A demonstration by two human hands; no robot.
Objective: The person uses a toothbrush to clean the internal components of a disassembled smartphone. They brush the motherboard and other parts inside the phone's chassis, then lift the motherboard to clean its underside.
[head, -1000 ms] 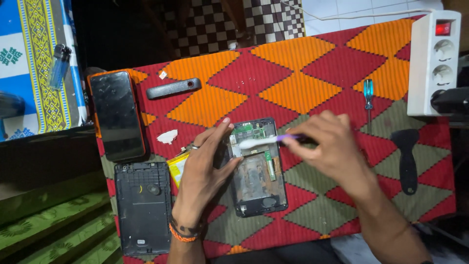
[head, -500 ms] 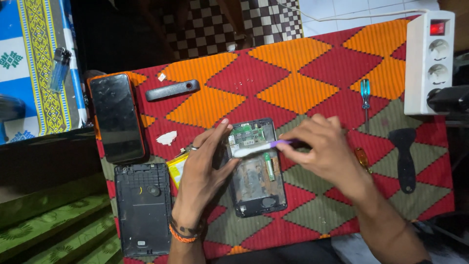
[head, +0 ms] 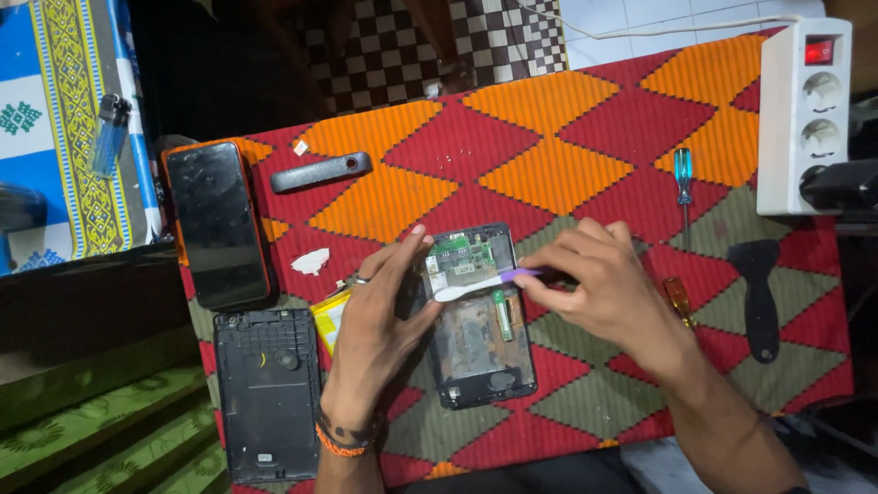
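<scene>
An opened phone body point(head: 477, 334) with a green circuit board showing lies on the red and orange patterned cloth point(head: 549, 155). My left hand point(head: 377, 316) rests on the phone's left edge and holds it down, with a yellow battery point(head: 330, 316) partly under the palm. My right hand point(head: 599, 288) grips a purple-handled toothbrush point(head: 476, 285) whose white head lies across the board.
A black phone point(head: 217, 221) and a dark back cover point(head: 267, 393) lie at the left. A grey strip-shaped part point(head: 320, 171) is above them. A blue screwdriver point(head: 683, 183), black pry tool point(head: 755, 293) and white power strip point(head: 805, 110) are at the right.
The toothbrush head has shifted slightly down across the board with my right hand. My left hand stays on the phone's edge.
</scene>
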